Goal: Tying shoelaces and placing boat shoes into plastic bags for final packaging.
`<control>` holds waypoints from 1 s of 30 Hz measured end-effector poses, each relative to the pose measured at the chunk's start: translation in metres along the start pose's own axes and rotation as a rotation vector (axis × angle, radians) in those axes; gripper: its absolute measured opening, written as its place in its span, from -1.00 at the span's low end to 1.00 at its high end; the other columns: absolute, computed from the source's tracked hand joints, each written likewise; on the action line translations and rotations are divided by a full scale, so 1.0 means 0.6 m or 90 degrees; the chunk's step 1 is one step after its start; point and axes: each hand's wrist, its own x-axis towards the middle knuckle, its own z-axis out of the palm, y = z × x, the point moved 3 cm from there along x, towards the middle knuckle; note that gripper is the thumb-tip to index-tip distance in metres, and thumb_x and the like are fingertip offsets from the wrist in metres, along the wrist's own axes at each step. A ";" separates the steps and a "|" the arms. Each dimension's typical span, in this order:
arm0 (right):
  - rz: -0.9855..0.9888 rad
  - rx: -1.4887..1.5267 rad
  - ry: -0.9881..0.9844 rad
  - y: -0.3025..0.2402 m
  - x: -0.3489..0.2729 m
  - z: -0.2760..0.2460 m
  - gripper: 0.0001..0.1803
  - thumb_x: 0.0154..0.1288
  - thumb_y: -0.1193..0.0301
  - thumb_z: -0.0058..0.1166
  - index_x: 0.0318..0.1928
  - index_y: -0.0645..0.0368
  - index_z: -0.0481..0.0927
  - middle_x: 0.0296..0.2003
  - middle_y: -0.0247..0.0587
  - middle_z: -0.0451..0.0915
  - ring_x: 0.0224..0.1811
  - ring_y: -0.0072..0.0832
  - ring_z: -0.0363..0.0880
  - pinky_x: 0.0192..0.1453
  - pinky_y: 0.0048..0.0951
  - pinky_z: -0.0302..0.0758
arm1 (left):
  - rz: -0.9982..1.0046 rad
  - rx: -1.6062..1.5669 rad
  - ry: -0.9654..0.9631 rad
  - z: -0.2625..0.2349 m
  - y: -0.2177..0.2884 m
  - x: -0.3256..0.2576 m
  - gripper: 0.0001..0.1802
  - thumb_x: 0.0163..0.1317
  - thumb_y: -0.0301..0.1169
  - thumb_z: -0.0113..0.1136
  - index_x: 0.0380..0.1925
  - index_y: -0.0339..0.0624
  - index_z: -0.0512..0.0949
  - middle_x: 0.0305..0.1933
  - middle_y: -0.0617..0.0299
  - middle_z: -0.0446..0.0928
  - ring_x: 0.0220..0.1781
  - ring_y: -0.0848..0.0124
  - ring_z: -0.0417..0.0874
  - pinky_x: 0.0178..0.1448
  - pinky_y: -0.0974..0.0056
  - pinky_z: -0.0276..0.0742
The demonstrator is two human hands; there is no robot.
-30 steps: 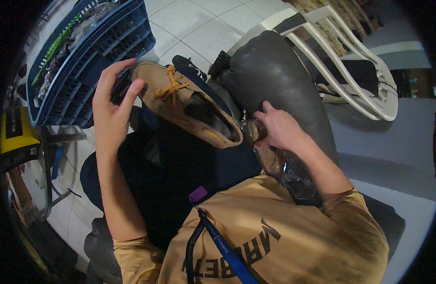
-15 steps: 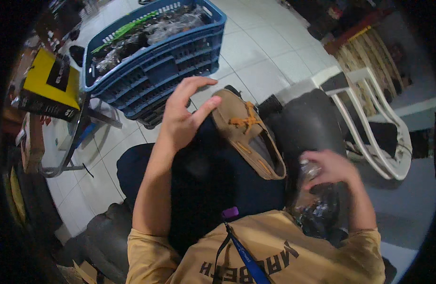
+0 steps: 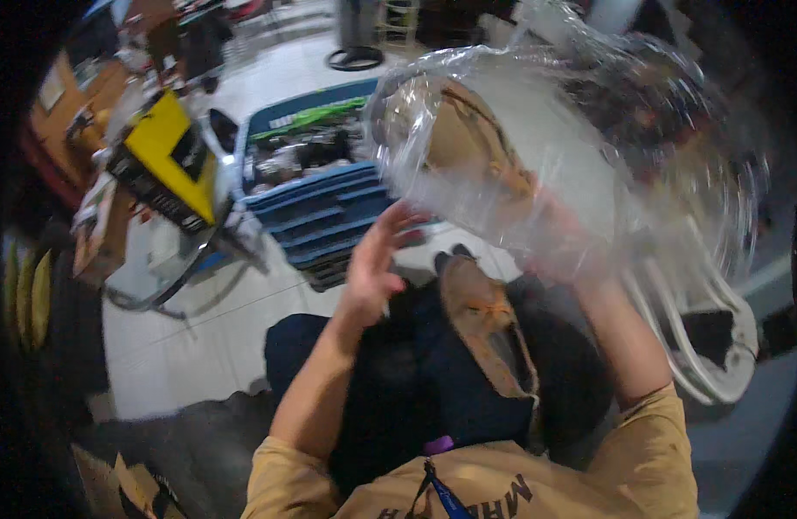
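In the upper middle of the view a clear plastic bag (image 3: 537, 147) is raised close to the camera, smeared by motion, so its edges and whatever shows through it are hard to read; a tan shape inside or behind it cannot be told apart. The right hand (image 3: 559, 246) sits behind the bag's lower part and is mostly veiled by the plastic; it seems to be gripping the bag, though the fingers themselves cannot be made out. The left hand (image 3: 372, 268) is lifted just below the bag's left edge, fingers spread and released, holding nothing; whether the fingertips touch the plastic cannot be told. On the lap lies a tan shoe (image 3: 485, 333), its toe end partly lost against dark clothing. Beyond the left hand stands a blue crate (image 3: 329, 212) on the tiled floor (image 3: 199, 337), its contents blurred. A yellow and black box (image 3: 169, 164) lies to the left. A white chair (image 3: 714, 346) is cut off at right.
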 end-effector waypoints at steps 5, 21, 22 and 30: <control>0.230 -0.081 -0.258 0.091 0.074 0.078 -0.24 0.58 -0.28 -0.20 0.26 0.16 0.53 -0.25 -0.11 0.70 -0.53 -0.35 0.69 -0.46 -0.35 0.68 | 0.225 -0.212 -0.060 -0.044 -0.012 0.025 0.30 0.09 0.14 0.58 0.64 -0.17 0.00 0.63 0.10 0.22 0.61 0.17 0.30 0.63 -0.13 0.21; -0.841 -0.782 -0.203 -0.220 0.093 0.135 -0.61 0.14 0.39 0.54 0.00 0.17 0.77 -0.07 -0.25 0.74 -0.04 -0.55 0.65 0.02 -0.48 0.53 | 0.009 0.138 0.123 -0.049 0.067 0.041 -0.46 0.25 -0.46 0.52 0.21 -0.28 0.57 0.13 0.22 0.70 0.17 0.42 0.68 0.32 0.25 0.54; -0.876 -0.770 -0.177 -0.247 0.078 0.133 -0.74 0.17 0.43 0.51 -0.13 0.19 0.80 -0.15 -0.28 0.75 -0.10 -0.56 0.66 0.00 -0.49 0.52 | -0.001 0.127 0.118 -0.051 0.070 0.049 -0.46 0.25 -0.46 0.52 0.21 -0.28 0.57 0.13 0.22 0.70 0.17 0.42 0.68 0.32 0.25 0.54; -0.665 -0.600 0.014 -0.154 -0.009 0.018 -0.18 0.22 0.18 0.43 0.44 0.17 0.44 0.15 -0.11 0.64 0.26 -0.35 0.57 0.47 -0.27 0.36 | -0.033 0.086 0.199 -0.079 0.067 0.033 -0.49 0.25 -0.45 0.51 0.17 -0.31 0.57 0.08 0.17 0.71 0.17 0.37 0.69 0.32 0.26 0.53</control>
